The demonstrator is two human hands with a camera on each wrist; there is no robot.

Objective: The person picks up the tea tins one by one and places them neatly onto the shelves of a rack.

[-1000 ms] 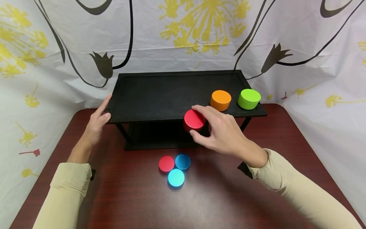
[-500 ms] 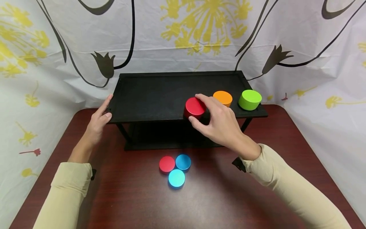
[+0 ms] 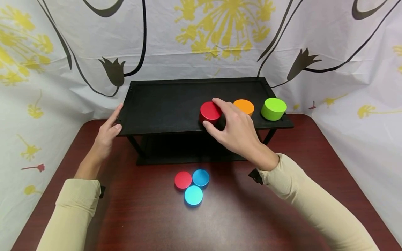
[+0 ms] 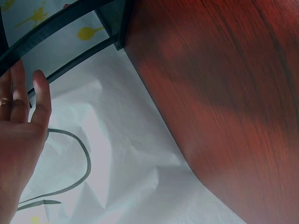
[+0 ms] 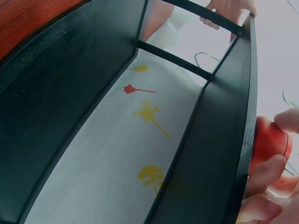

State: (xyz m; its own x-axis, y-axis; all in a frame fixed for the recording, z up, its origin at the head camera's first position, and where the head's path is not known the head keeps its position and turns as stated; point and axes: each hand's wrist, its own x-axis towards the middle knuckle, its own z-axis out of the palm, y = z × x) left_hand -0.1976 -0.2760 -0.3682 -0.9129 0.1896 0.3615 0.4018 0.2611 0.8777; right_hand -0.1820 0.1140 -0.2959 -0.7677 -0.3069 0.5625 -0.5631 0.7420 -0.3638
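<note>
My right hand (image 3: 235, 130) grips a short red cylinder (image 3: 210, 111) between thumb and fingers, at the front edge of the top board of a black two-tier shelf (image 3: 163, 104). In the right wrist view the red cylinder (image 5: 268, 140) is beside the board's edge; whether its base touches the board is hidden. To its right on the board stand an orange cylinder (image 3: 244, 106), partly behind the hand, and a lime green cylinder (image 3: 274, 109). At the shelf's left end rests my left hand (image 3: 106, 136), fingers straight against the side edge; the left wrist view shows its fingers (image 4: 41, 95) extended.
Before the shelf, a red disc (image 3: 183, 180), a dark blue disc (image 3: 201, 177) and a light blue disc (image 3: 193, 195) sit together on the reddish-brown table (image 3: 150, 223). A patterned white cloth (image 3: 176, 62) hangs behind and at both sides.
My right hand has raised the red cylinder from in front of the board's edge and brought it back over the front of the top board. The left hand has stayed in place.
</note>
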